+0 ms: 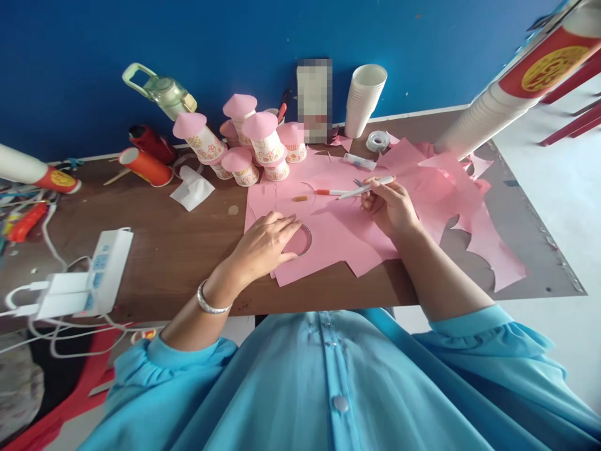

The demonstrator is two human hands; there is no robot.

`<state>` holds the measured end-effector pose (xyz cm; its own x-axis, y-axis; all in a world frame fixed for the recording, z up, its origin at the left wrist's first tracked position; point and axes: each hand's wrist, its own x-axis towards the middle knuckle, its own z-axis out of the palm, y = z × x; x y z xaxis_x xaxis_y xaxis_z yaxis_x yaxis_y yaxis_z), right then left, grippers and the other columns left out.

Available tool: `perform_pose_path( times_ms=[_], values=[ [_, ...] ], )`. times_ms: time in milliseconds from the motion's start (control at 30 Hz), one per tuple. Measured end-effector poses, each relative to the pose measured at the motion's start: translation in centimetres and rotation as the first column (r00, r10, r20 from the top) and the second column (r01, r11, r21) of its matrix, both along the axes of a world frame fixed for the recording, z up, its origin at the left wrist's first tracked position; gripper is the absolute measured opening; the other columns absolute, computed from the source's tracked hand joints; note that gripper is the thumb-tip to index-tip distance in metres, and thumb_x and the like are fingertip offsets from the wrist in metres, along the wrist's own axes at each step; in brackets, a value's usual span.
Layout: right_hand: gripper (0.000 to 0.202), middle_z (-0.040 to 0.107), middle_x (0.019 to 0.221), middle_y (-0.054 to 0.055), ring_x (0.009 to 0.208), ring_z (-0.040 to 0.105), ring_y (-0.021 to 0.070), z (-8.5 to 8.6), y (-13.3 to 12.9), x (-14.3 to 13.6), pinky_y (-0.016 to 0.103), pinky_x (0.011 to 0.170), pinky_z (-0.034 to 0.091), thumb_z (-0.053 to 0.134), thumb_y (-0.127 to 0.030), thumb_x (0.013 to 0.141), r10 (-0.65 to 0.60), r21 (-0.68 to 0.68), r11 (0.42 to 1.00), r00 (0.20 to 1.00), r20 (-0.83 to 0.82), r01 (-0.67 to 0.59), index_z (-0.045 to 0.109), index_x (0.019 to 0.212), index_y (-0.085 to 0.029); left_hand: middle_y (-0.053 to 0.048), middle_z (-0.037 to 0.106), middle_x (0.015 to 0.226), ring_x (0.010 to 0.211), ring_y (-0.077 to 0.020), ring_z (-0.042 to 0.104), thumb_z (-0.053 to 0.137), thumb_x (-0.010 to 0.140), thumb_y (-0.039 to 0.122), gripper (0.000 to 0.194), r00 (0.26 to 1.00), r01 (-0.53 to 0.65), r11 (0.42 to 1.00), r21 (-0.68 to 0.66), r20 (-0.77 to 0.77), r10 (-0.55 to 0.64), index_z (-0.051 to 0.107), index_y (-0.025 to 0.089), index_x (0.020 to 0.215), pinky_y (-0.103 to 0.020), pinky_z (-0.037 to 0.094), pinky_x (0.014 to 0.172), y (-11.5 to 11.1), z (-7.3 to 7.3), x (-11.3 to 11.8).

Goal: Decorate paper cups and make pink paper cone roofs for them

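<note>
Pink paper sheets (328,238) lie over the middle of the brown table. My left hand (267,244) rests on them, fingers spread, beside and partly over a thin round ring (307,241). In my right hand (389,203) is a white pen (366,188), pinched between thumb and fingers, its tip pointing left above the paper. Metal tips, perhaps of scissors, show beside the same hand; what they belong to is mostly hidden. An orange and white pen (326,192) lies on the paper just left of the white one.
Pink-roofed cup towers (265,147) stand behind the paper. Stacked white cups (365,100), a tape roll (378,141) and a glue stick (359,161) are at the back. Cut pink scraps (493,232) lie right. Left are a tissue (192,188), an orange cup (145,167) and a power strip (110,269).
</note>
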<state>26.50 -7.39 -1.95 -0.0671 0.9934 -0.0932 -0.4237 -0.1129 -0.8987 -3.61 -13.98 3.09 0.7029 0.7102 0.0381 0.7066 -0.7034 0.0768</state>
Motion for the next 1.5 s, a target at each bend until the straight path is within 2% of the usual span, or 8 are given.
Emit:
perform_pose_path(
  times_ms=[133,300,533,733,900,1067,1333,1500],
  values=[
    [0.036,0.059,0.066,-0.004,0.055,0.052,0.0096,-0.2,0.0,0.1,0.026,0.053,0.048,0.093,-0.048,0.071,0.0,0.008,1.0,1.0,0.017,0.0,0.074,0.085,-0.021,-0.015,0.074,0.135,0.111,-0.0296,0.066,0.087,0.085,0.028,0.056,1.0,-0.008,1.0,-0.018,-0.025,0.008,0.065,0.009,0.133,-0.043,0.056,0.098,0.0,-0.2,0.2],
    [0.039,0.059,0.063,-0.004,0.054,0.053,0.0096,-0.3,0.0,-0.1,0.025,0.051,0.048,0.095,-0.049,0.07,-0.002,0.011,1.0,1.0,0.016,0.002,0.074,0.085,-0.021,-0.015,0.07,0.141,0.11,-0.0289,0.066,0.081,0.09,0.029,0.037,0.999,-0.013,0.999,-0.033,-0.046,0.012,0.07,0.01,0.121,-0.043,0.056,0.097,-0.5,-0.4,0.5],
    [0.036,0.058,0.061,-0.003,0.053,0.055,0.0109,-0.5,0.1,-0.1,0.026,0.05,0.048,0.092,-0.047,0.072,-0.005,0.019,1.0,0.997,0.073,0.003,0.073,0.085,-0.02,-0.017,0.069,0.143,0.116,-0.0291,0.071,0.082,0.088,0.019,0.054,0.997,-0.072,0.995,-0.073,0.01,0.073,0.061,0.011,0.136,-0.042,0.058,0.099,-0.9,-0.5,1.0],
    [0.036,0.059,0.059,-0.004,0.054,0.055,0.0109,-0.3,0.0,-0.1,0.025,0.05,0.047,0.095,-0.047,0.068,-0.017,0.012,1.0,0.998,0.061,0.016,0.075,0.083,-0.021,-0.017,0.07,0.14,0.117,-0.0297,0.073,0.084,0.086,0.017,0.051,0.992,-0.122,0.987,-0.103,-0.009,0.122,0.063,0.01,0.132,-0.041,0.059,0.098,-0.8,-0.6,1.3],
    [0.034,0.06,0.062,-0.004,0.055,0.055,0.0097,-0.1,-0.2,-0.2,0.024,0.051,0.048,0.096,-0.044,0.067,-0.012,0.006,1.0,0.998,0.062,0.012,0.077,0.084,-0.021,-0.017,0.069,0.141,0.119,-0.0307,0.072,0.082,0.087,0.018,0.041,0.988,-0.148,0.982,-0.117,-0.048,0.144,0.067,0.011,0.125,-0.042,0.059,0.099,-1.0,-0.5,1.6],
    [0.03,0.06,0.065,-0.002,0.056,0.055,0.0111,-0.2,-0.3,-0.3,0.026,0.051,0.047,0.092,-0.041,0.069,-0.048,0.017,0.999,0.996,0.081,0.047,0.077,0.084,-0.02,-0.014,0.07,0.137,0.117,-0.0285,0.071,0.077,0.09,0.015,0.041,0.985,-0.171,0.975,-0.139,-0.023,0.169,0.065,0.013,0.129,-0.04,0.059,0.097,-1.3,-0.4,1.8],
    [0.029,0.06,0.064,-0.003,0.055,0.055,0.0109,-0.4,-0.3,0.0,0.026,0.053,0.05,0.089,-0.041,0.075,-0.001,0.024,1.0,0.995,0.096,-0.002,0.074,0.087,-0.021,-0.015,0.064,0.14,0.118,-0.0294,0.066,0.077,0.087,0.011,0.041,0.988,-0.155,0.987,-0.036,-0.008,0.155,0.066,0.016,0.126,-0.041,0.057,0.096,-1.4,-0.3,2.0],
    [0.029,0.06,0.064,-0.003,0.055,0.054,0.0112,-0.5,-0.2,0.1,0.027,0.053,0.05,0.089,-0.043,0.074,0.002,0.02,1.0,0.995,0.104,-0.004,0.074,0.086,-0.021,-0.015,0.069,0.14,0.127,-0.0273,0.067,0.057,0.097,0.004,0.031,0.994,-0.1,0.995,0.008,0.039,0.1,0.067,0.013,0.125,-0.041,0.055,0.107,-1.8,-1.4,2.2]
  ],
)
